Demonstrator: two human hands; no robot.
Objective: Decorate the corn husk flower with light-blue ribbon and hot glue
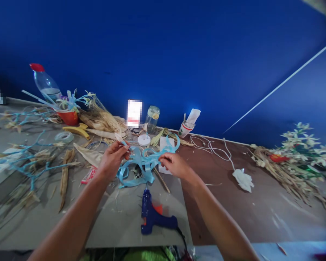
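A pale strip (120, 139) is pinched by left fingers (122, 150), blue ribbon (147, 167) by right fingers (165, 159) — probably so that both are kept steady.

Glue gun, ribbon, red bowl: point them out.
Glue gun (153, 216): head view, on its body.
Ribbon (148, 160): head view, middle of the tangle.
Red bowl (68, 117): head view, on its outer side.
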